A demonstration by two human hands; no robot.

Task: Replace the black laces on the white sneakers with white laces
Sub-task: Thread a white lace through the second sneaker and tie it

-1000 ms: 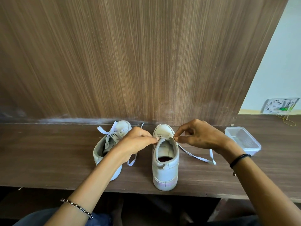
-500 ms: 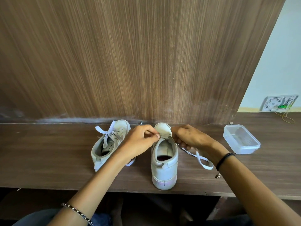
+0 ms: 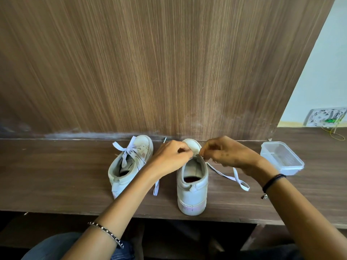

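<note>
Over the last second the hands have drawn together. The right hand [image 3: 229, 154] had been off to the side of the right sneaker [image 3: 193, 192]; now it meets the left hand [image 3: 172, 158] over the tongue, knuckles nearly touching. Both have their fingers curled in a pinch at the top of the lacing, apparently on the white lace [image 3: 223, 174], though the exact grip is hidden behind the knuckles. The lace's right tail, stretched straighter before, now lies slack in a loop on the counter [image 3: 56, 175], towards the tub [image 3: 293, 166]; another tail lies by the left wrist.

The right sneaker stands heel to the front edge, toe at the back edge. The left sneaker [image 3: 127, 171] beside it already has a tied white bow, and no black lace is in view. Threading looks finished, so this is probably the start of the last knot.
</note>
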